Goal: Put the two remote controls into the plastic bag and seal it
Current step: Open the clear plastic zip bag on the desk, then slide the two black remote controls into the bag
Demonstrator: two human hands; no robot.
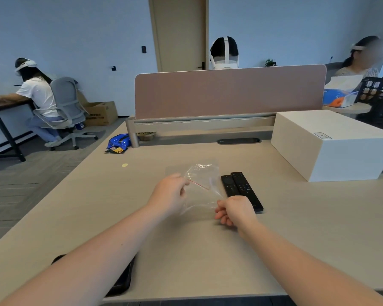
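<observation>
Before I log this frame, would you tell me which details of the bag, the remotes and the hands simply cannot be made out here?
Head view, the only one:
- Plastic bag: whether its mouth is open; the clear film is crumpled and glary.
- Longer remote: near end partly covered by the right hand.
- Shorter remote: button labels too small.
- Left hand: fingertip grip faces away from the camera.
- Dark flat object: mostly under the left forearm.

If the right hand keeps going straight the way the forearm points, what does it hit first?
Likely the longer remote control: the right hand already overlaps its near end, pointing up-left while pinching the plastic bag. Its height above the remote is unclear.
</observation>
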